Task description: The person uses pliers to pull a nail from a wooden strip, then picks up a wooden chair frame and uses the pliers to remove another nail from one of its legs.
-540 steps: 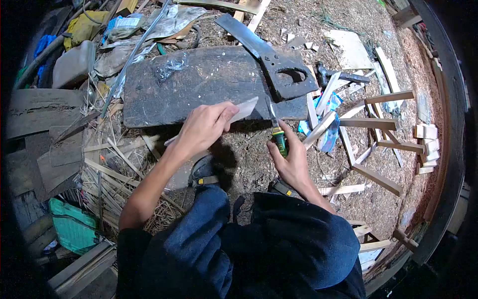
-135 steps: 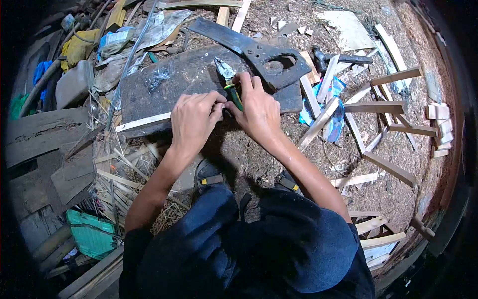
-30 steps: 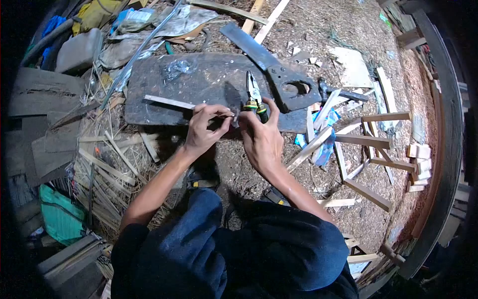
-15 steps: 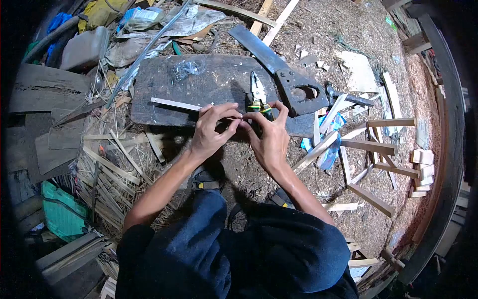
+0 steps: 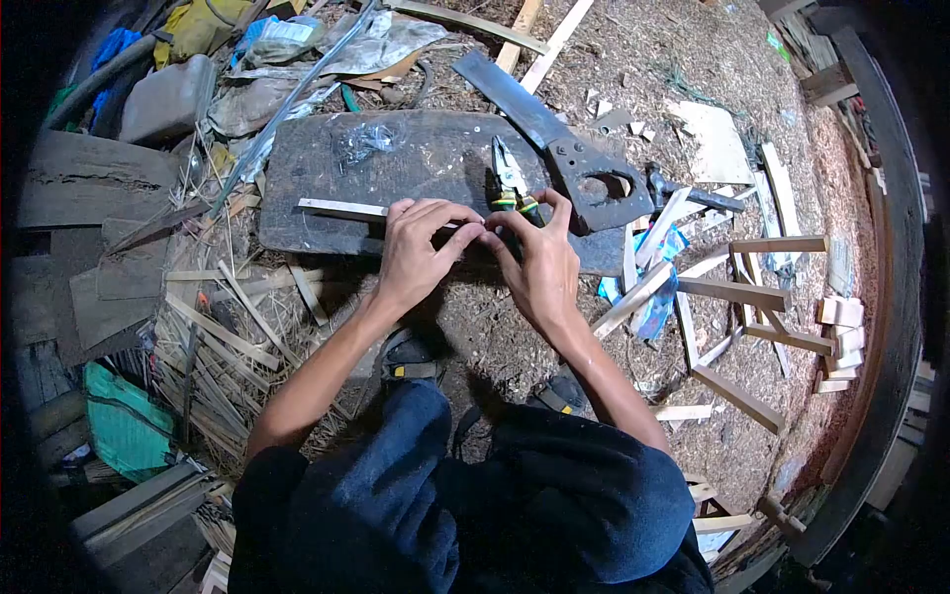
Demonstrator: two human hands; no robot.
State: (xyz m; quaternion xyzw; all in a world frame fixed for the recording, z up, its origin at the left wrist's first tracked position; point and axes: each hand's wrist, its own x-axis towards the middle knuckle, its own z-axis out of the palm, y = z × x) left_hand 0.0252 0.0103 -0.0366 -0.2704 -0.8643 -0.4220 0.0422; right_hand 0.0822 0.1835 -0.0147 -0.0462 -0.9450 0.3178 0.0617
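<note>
My left hand (image 5: 420, 246) and my right hand (image 5: 537, 259) meet over the near edge of a dark, worn wooden board (image 5: 297, 173). Thumbs and fingertips are pinched together; I cannot tell what small thing is between them. A narrow pale strip (image 5: 341, 207) lies along the board and runs in behind my left fingers. Just beyond my right fingers rests a pair of pliers (image 5: 509, 170) with yellow-and-black handles, jaws pointing away. A handsaw (image 5: 517, 101) with a dark handle lies across the board's right end.
A hammer (image 5: 693, 195) lies right of the saw handle. Further right, a small wooden frame (image 5: 737, 289) with several legs lies on its side among shavings. A crumpled clear plastic bag (image 5: 368, 144) is on the board. Thin wood strips (image 5: 223, 332) litter the left ground.
My left fingers have folded closer together, and their knuckles sit slightly lower. The right hand has shifted a touch downward. The pliers have moved slightly up and left.
</note>
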